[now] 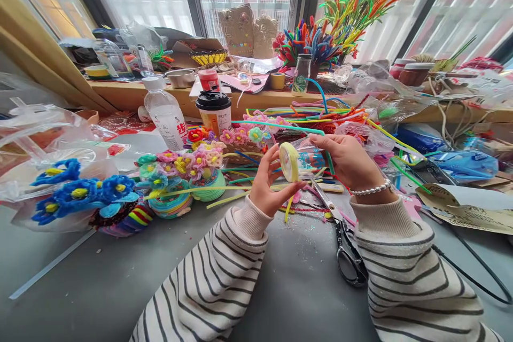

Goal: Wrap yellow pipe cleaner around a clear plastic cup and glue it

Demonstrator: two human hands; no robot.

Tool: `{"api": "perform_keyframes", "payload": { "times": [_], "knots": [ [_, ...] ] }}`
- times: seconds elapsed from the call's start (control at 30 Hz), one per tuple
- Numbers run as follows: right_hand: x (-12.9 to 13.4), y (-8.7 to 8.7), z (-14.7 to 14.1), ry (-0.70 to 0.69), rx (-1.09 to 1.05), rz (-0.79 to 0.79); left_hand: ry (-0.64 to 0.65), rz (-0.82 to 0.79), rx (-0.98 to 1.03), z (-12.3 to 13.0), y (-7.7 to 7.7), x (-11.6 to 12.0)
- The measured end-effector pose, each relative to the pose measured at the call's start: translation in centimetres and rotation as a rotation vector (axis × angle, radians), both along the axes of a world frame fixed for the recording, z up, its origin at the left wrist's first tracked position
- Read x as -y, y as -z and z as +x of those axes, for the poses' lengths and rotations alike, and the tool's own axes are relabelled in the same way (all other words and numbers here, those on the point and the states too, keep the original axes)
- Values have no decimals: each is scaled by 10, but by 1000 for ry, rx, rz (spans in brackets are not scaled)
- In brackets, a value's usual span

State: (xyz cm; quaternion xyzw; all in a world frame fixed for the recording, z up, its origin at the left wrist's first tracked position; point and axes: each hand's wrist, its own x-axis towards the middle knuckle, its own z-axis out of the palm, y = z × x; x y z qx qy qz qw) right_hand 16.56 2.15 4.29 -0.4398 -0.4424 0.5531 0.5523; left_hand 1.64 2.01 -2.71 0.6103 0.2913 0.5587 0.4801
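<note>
Lying on its side in the air above the table is a clear plastic cup (pixel 308 159) with blue print. Yellow pipe cleaner (pixel 294 163) is wound round its left end. My left hand (pixel 267 184) curls at that wound end, thumb below and fingers behind; part of its contact is hidden. At the right end, my right hand (pixel 347 160) grips the cup between thumb and fingers. A green pipe cleaner (pixel 280 127) runs left from beside the right fingers, with a bent part hanging under them. Black-handled scissors (pixel 340 230) lie below the right hand.
Blue pipe-cleaner flowers (pixel 86 189) and striped pots with pastel flowers (pixel 170 203) stand left. Behind are a water bottle (pixel 165 112), a lidded paper cup (pixel 214 112) and loose pipe cleaners (pixel 298 109). A brown paper sheet (pixel 465 206) and a black cable (pixel 476 256) lie right.
</note>
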Motion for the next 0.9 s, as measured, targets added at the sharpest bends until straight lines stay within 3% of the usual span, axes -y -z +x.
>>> {"api": "perform_keyframes", "payload": {
  "times": [0.23,0.47,0.9],
  "knots": [
    [0,0,1,-28,49,0,29,-22,27,3,0,1],
    [3,0,-1,-195,304,36,-7,-28,29,3,-1,1],
    [3,2,-3,-240,173,-11,-56,15,-41,1,1,-2]
  ]
}}
